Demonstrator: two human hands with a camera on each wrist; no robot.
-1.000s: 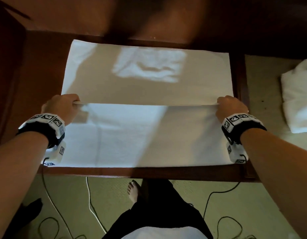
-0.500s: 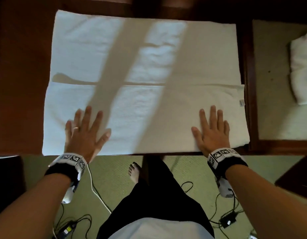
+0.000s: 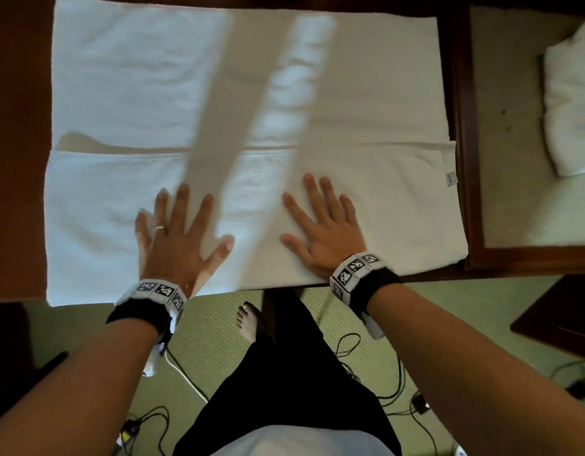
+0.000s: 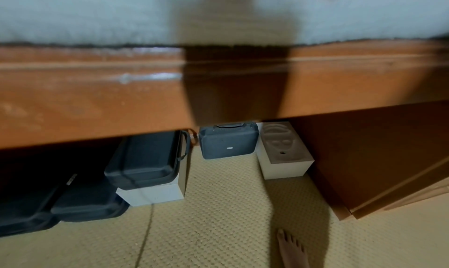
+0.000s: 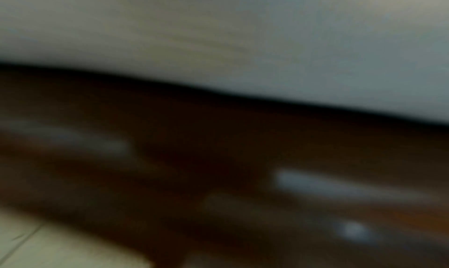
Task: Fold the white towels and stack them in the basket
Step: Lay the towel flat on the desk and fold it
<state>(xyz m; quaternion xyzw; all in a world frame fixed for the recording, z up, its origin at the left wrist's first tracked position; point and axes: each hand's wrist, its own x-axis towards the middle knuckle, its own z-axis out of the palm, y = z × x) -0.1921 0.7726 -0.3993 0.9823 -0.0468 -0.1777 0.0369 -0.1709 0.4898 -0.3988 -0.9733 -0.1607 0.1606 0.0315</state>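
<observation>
Nearest, the left hand (image 3: 172, 240) and right hand (image 3: 320, 230) lie flat on the white towel (image 3: 126, 93), fingers straight and spread, palms down, the two hands near each other around the towel's middle and holding nothing. The towel lies spread on the dark wooden counter (image 3: 18, 126), its near part folded over into a doubled band whose edge runs straight across; a small tag (image 3: 450, 178) shows at the band's right end. Its terry surface is plain and mostly smooth, crossed by shadow stripes. Farther right, more white towels (image 3: 570, 106) sit bunched, apart from the counter.
</observation>
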